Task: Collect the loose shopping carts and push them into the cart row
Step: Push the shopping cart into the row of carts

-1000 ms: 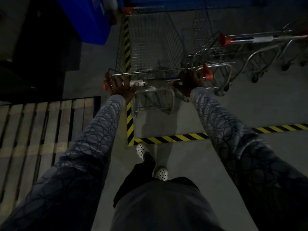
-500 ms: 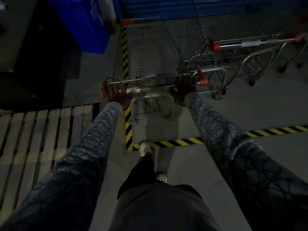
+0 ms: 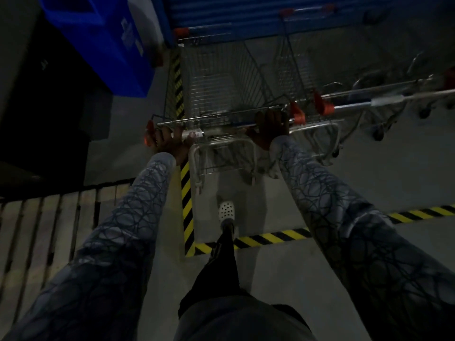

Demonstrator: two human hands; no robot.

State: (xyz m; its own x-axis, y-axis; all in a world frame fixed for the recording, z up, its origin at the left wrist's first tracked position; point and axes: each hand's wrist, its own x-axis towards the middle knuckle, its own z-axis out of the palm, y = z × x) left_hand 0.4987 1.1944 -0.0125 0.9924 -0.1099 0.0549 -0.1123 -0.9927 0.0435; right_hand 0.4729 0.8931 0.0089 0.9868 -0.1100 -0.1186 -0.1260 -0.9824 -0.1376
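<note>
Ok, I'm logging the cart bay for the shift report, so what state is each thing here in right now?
Pushed cart: upright on its wheels, basket looks empty, inside the striped floor marking.
Handle: held at both ends.
Left hand: grips the left end.
Right hand: grips the right end.
Second cart: stands to the right, untouched.
Wooden pallet: lies flat on the floor.
</note>
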